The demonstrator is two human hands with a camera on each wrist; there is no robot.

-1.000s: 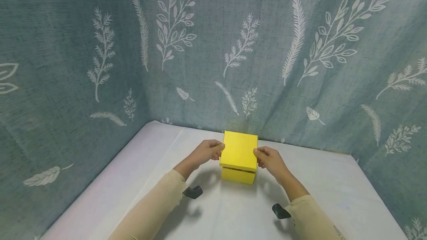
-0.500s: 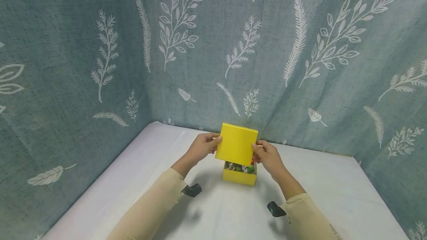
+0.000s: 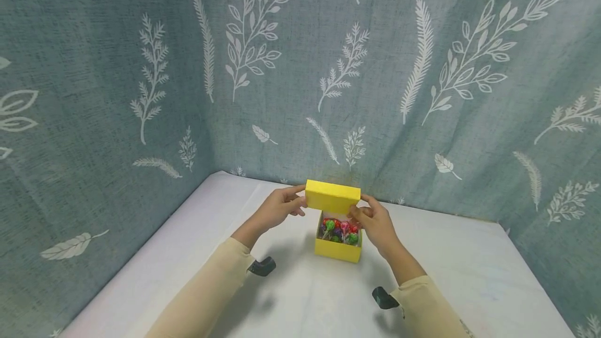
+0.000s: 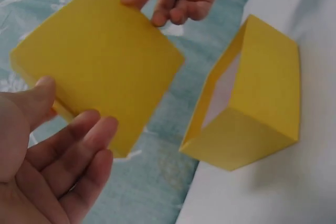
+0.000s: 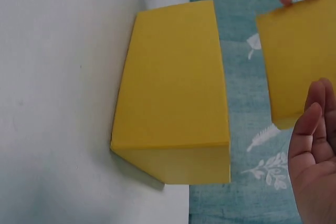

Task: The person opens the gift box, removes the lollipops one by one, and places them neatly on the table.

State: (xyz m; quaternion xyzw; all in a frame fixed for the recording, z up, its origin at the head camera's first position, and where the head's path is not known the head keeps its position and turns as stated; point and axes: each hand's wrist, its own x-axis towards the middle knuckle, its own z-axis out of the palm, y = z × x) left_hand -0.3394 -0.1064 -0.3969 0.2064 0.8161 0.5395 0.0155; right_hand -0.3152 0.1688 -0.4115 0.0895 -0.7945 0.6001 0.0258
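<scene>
Yellow lid [image 3: 331, 197] between left hand [image 3: 276, 207] and right hand [image 3: 376, 225], gripped by both, apart from yellow box [image 3: 338, 250].

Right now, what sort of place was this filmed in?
Probably a makeshift recording corner indoors: leaf-patterned blue-green fabric hangs behind and beside a white work surface, and an open yellow box stands on it.
</scene>
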